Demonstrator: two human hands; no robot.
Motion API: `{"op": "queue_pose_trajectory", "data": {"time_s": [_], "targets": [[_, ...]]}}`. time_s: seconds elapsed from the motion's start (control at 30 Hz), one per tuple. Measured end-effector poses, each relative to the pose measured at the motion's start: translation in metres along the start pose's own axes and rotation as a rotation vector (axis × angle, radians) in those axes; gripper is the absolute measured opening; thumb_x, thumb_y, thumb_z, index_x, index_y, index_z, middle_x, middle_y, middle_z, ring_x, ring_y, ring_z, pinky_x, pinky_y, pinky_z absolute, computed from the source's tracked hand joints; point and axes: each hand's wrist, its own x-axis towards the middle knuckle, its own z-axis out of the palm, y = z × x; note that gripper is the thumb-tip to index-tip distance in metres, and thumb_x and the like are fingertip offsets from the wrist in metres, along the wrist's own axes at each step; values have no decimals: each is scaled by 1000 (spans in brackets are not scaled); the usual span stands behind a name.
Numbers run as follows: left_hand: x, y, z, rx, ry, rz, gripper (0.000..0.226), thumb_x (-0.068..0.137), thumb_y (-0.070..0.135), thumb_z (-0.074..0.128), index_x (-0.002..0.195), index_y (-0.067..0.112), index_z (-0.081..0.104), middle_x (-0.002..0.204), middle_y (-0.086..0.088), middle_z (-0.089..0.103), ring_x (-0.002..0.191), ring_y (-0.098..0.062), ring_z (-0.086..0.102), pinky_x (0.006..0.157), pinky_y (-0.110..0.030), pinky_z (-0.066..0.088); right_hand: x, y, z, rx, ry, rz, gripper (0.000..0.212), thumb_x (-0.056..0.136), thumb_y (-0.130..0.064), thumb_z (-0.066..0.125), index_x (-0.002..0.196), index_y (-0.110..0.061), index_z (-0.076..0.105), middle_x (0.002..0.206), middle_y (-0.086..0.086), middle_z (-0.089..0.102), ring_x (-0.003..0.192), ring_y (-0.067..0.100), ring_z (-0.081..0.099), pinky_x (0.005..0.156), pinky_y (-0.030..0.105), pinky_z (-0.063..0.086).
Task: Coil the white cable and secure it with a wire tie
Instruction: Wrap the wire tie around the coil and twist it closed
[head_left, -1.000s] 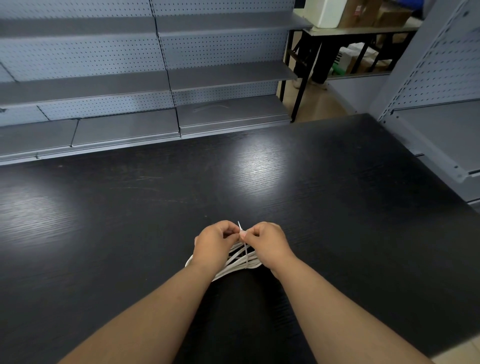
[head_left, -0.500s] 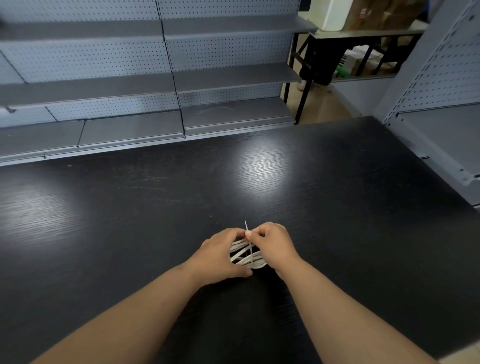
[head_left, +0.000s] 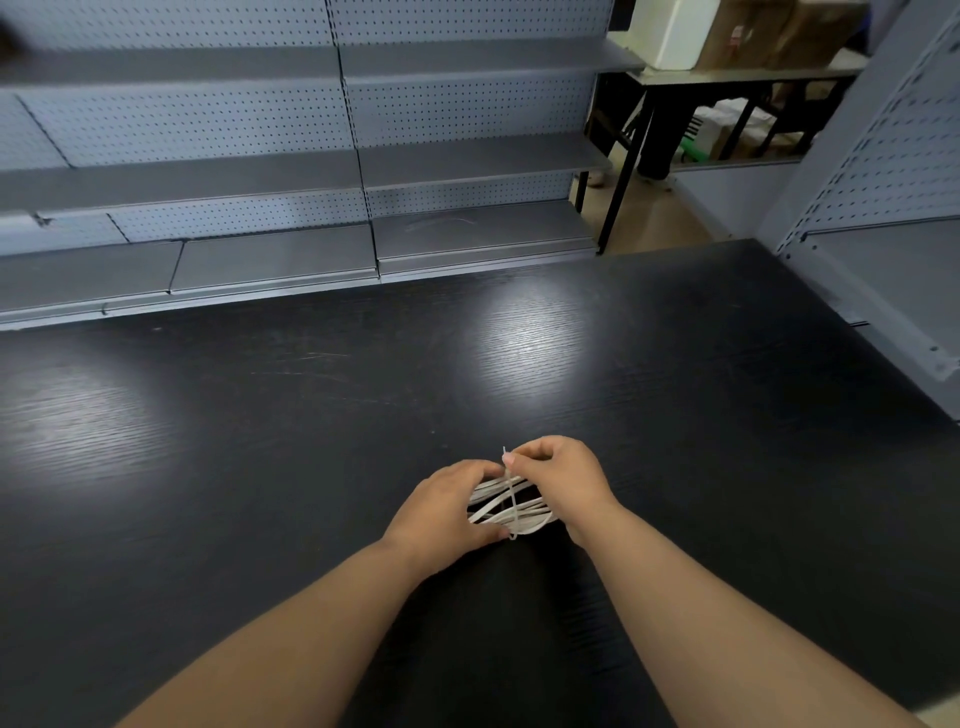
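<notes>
Since a second back, my left hand (head_left: 441, 512) has dropped off the tie (head_left: 511, 493) and slid down onto the cable (head_left: 527, 514). Half a second ago it was already about where it is now, so not much else has shifted.

The cable is a loose white coil lying on the table (head_left: 260, 441), low in the frame and a bit right of center, between the two hands. A few of the loops cross over each other. The tie runs across the coil from the far side to the near side, with its thin tail sticking up past the top.

Left hand is wrapped around the left side of the coil, fingers curled over the far edge and thumb tucked along the near edge. Right hand (head_left: 563, 475) has thumb and fingertip pinched together on the tie right at the top of the coil, the other fingers curled in.

The table is black woodgrain with two glare patches. Gray pegboard shelves (head_left: 311, 171) fill the upper left, another rack (head_left: 883, 156) sits on the right edge, and cardboard boxes (head_left: 769, 31) sit on a bench in the upper right corner.
</notes>
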Motion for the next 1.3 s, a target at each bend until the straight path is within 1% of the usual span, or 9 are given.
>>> {"op": "queue_pose_trajectory", "data": {"time_s": [0.13, 0.23, 0.37, 0.57, 0.67, 0.8, 0.97, 1.2, 1.3], "targets": [[0, -1, 2, 19, 15, 5, 63, 77, 36, 72, 133, 29, 43, 136, 14, 47, 127, -5, 41, 107, -22, 32, 5, -5, -1, -41, -40, 31, 14, 83, -24, 69, 93, -14, 71, 102, 4, 71, 102, 18, 63, 92, 36, 50], [-1, -1, 2, 21, 24, 7, 63, 77, 37, 72, 133, 29, 44, 135, 15, 48, 126, -5, 42, 105, -21, 32, 6, -12, -3, -110, -75, 22, 17, 83, -20, 69, 99, -12, 71, 101, 5, 71, 100, 18, 64, 86, 31, 50], [-1, 0, 2, 30, 25, 7, 62, 78, 38, 71, 134, 30, 43, 136, 15, 48, 126, -5, 42, 105, -21, 32, 7, -19, -6, -165, -103, -24, 3, 83, -15, 68, 83, -17, 70, 87, 1, 67, 91, 17, 63, 86, 34, 52], [-2, -1, 2, 38, 21, 27, 60, 79, 37, 70, 133, 29, 44, 135, 14, 49, 126, -7, 43, 108, -28, 34, 7, -22, -8, -258, -103, -119, 15, 86, -13, 65, 75, -23, 63, 88, 0, 66, 88, 14, 60, 84, 33, 51], [-2, -1, 2, 55, 23, 42, 58, 80, 37, 68, 132, 29, 44, 134, 14, 48, 126, -7, 42, 108, -27, 33, 7, -22, -8, -264, -103, -141, 19, 87, -14, 64, 72, -25, 59, 88, -1, 64, 87, 13, 58, 82, 30, 48], [-3, 0, 2, 80, 22, 64, 53, 83, 36, 65, 132, 29, 44, 134, 14, 49, 125, -6, 42, 107, -25, 33, 9, -29, -10, -190, -76, -170, 20, 86, -12, 63, 71, -24, 59, 85, -1, 64, 83, 11, 58, 81, 29, 48], [-1, 0, 1, 112, 22, 80, 46, 86, 34, 62, 129, 27, 47, 131, 11, 51, 123, -8, 44, 106, -26, 34, 13, -34, -12, -17, -73, -163, 26, 86, -3, 59, 67, -21, 59, 74, 3, 63, 65, 11, 55, 62, 23, 46], [0, 1, 0, 140, 48, 135, 34, 89, 30, 57, 122, 26, 54, 122, 11, 58, 114, -8, 50, 98, -22, 37, 17, -39, -15, 151, 20, -158, 28, 88, 0, 56, 67, -19, 58, 69, -1, 62, 64, 9, 57, 62, 18, 47], [3, 1, -6, 176, 46, 181, 29, 89, 26, 57, 118, 23, 59, 118, 9, 62, 110, -10, 55, 93, -21, 39, 17, -41, -15, 175, 52, -154, 27, 89, -1, 56, 68, -19, 59, 71, -1, 63, 65, 8, 58, 67, 21, 50]]}}
